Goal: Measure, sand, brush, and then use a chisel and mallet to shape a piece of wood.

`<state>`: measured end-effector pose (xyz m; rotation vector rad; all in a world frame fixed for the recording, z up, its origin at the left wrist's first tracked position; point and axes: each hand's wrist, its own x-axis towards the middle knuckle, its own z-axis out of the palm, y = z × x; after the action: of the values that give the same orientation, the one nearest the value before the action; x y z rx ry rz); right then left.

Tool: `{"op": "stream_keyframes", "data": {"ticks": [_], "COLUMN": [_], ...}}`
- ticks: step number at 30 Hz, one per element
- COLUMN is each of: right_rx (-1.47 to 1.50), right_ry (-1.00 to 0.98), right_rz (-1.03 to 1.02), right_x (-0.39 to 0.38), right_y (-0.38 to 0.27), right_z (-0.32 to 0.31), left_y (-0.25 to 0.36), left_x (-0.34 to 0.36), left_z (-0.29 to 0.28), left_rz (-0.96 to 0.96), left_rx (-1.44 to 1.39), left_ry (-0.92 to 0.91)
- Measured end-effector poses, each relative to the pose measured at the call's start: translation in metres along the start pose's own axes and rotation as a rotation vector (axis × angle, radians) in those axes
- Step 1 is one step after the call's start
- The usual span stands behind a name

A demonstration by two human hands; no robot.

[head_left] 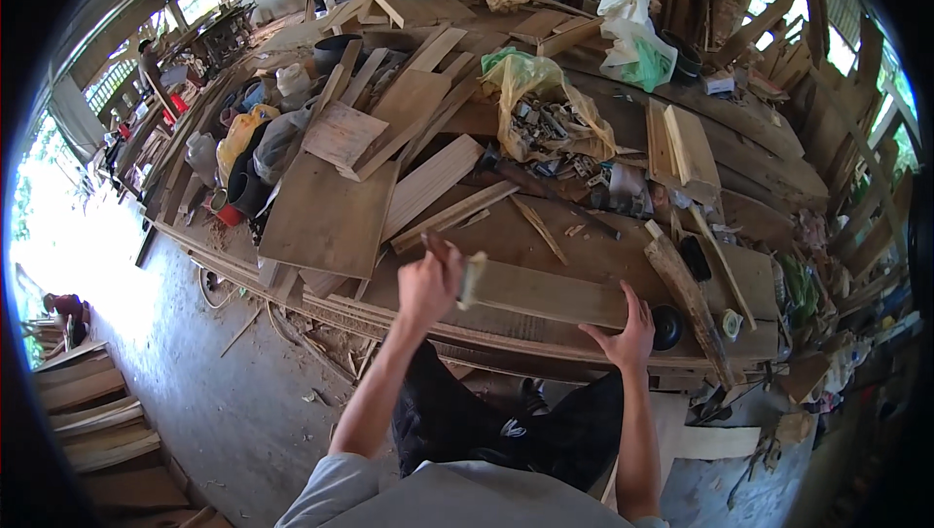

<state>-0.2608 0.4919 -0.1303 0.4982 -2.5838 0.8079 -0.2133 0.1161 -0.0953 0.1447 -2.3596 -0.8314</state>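
My left hand (428, 287) is closed around a brush whose pale bristles (472, 281) touch the left end of a narrow wooden board (550, 291). The fingers hide most of the brush's handle. The board lies flat near the front edge of the workbench. At its right end, my right hand (632, 335) grips the board, with the thumb at the near edge and the fingers at the far edge. Just right of that hand sits a round black object (666, 327).
Planks and a broad panel (331, 217) cover the bench's left side. Behind the board lie a yellowish plastic bag (555, 119) of metal hardware and a dark bar (559, 197). A rough wooden stick (689, 299) and a tape roll (731, 324) are at right. Stacked wood (92, 401) stands lower left.
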Motion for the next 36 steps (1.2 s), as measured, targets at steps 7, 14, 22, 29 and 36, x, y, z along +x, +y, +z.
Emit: {"op": "stream_keyframes", "data": {"ticks": [7, 14, 22, 29, 36], "right_rx": [0.001, -0.12, -0.018, 0.0, -0.044], "right_ry": [-0.009, 0.008, -0.021, -0.001, 0.011], "right_rz": [0.022, -0.117, -0.037, 0.02, -0.003], "right_x": [-0.001, -0.006, -0.001, 0.0, -0.003], "right_y": [0.003, 0.028, 0.005, 0.0, 0.006], "right_z": [-0.001, 0.017, 0.004, -0.002, 0.001], "left_y": [0.053, 0.177, 0.129, 0.005, 0.038], "left_x": [0.008, -0.029, -0.022, -0.012, 0.007], "left_z": [0.029, 0.145, 0.119, 0.007, 0.003], "left_rz": [0.166, 0.407, 0.022, -0.155, -0.051], "left_rx": [0.235, -0.21, -0.149, 0.011, 0.104], "left_ry": [-0.135, -0.277, -0.376, 0.04, -0.032]}}
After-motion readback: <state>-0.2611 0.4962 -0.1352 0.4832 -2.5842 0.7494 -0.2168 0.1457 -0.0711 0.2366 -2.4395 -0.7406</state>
